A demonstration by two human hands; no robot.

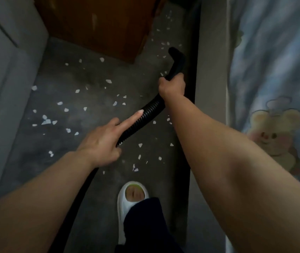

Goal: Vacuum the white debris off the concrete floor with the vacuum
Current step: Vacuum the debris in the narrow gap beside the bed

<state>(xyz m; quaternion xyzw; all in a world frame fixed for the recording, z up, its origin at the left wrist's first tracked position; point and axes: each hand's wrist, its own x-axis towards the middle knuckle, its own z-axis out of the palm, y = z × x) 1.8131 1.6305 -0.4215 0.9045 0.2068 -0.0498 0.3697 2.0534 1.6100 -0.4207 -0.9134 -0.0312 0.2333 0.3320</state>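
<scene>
Two bare forearms are reaching forward from the lower edge; below them a foot in a white open-toe slipper [125, 203] is standing on the grey concrete floor [90, 79]. A brown wooden cabinet [100, 24] is closing the way ahead; a bear-printed bedsheet [273, 134] is hanging at the right, blurred. The black ribbed vacuum hose [145, 114] is disappearing under the left forearm. The left hand [100, 141] is curling around this hose, index finger lying straight along it; the right hand [172, 84] is gripping the black curved plastic tube [177, 59] beside the bed. Small white debris pieces [46, 122] are lying scattered everywhere.
</scene>
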